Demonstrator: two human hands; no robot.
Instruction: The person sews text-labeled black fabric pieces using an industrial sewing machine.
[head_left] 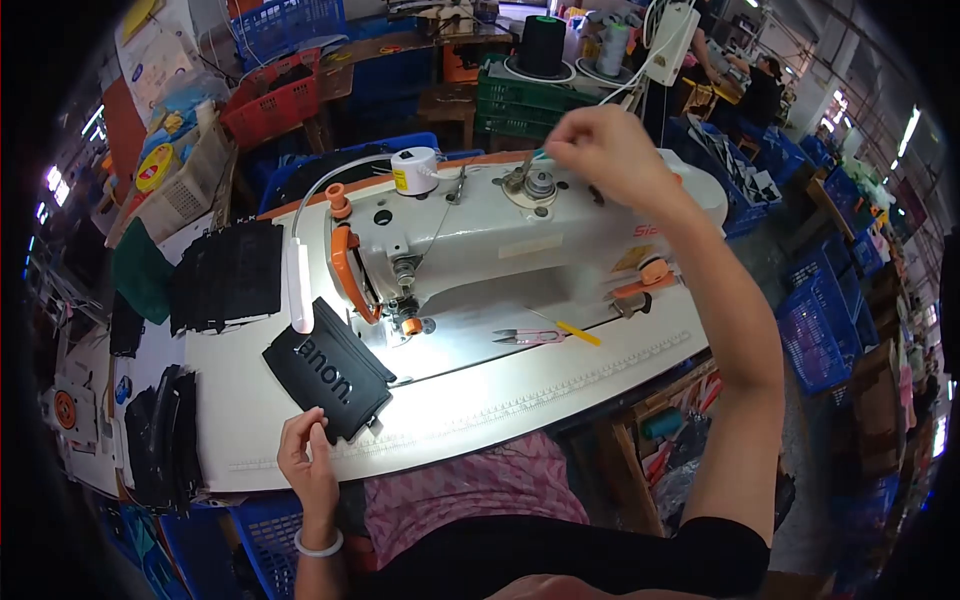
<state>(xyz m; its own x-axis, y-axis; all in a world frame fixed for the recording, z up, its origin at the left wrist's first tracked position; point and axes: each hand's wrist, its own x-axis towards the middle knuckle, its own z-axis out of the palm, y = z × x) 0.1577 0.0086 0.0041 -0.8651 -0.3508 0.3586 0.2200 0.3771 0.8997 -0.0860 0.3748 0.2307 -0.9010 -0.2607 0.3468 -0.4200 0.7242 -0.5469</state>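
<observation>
Left hand [308, 452] pinches the near corner of the black piece [325, 368], which lies flat on the counter [560, 385] by the needle. Right hand [603, 148] is up top on the machine [520, 235], fingers pinched together by the winder [540, 184]. Can't make out any thread in them tbh.

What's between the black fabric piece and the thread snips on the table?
Head view: the presser foot stands between the black fabric piece and the thread snips. Otherwise there is just bare, lit table.
</observation>
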